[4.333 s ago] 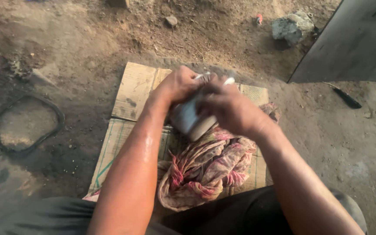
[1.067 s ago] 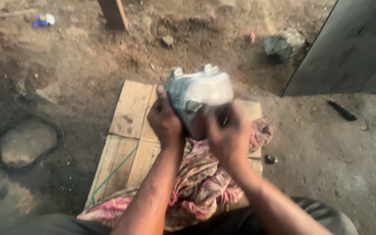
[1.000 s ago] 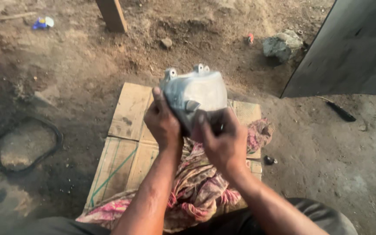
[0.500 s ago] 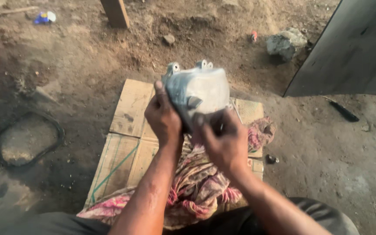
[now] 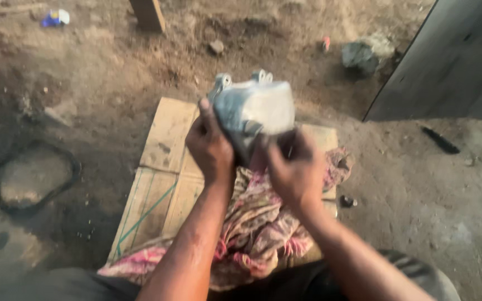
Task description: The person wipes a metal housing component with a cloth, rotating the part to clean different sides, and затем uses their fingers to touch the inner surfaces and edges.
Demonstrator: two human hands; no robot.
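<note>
My left hand [image 5: 210,147] and my right hand [image 5: 295,170] both grip a grey cast metal part [image 5: 255,111] with two small lugs on its far edge. I hold it up above a wooden board [image 5: 165,161] that lies on the dirt ground. The left hand clasps its left side, thumb up along the edge. The right hand holds it from below on the right. A pink and cream patterned cloth [image 5: 258,223] lies bunched on the board under my forearms.
A black ring-shaped object [image 5: 34,175] lies on the dirt at left. A wooden post [image 5: 149,14] and a small blue item [image 5: 54,18] are at the top, a grey stone [image 5: 364,56] upper right. A grey slab [image 5: 458,61] fills the right corner, a dark tool [image 5: 440,140] beside it.
Since 4.3 s ago I lifted the metal part from low over the cloth to up in front of me. In the last second it shifted only slightly, both hands keeping their grip.
</note>
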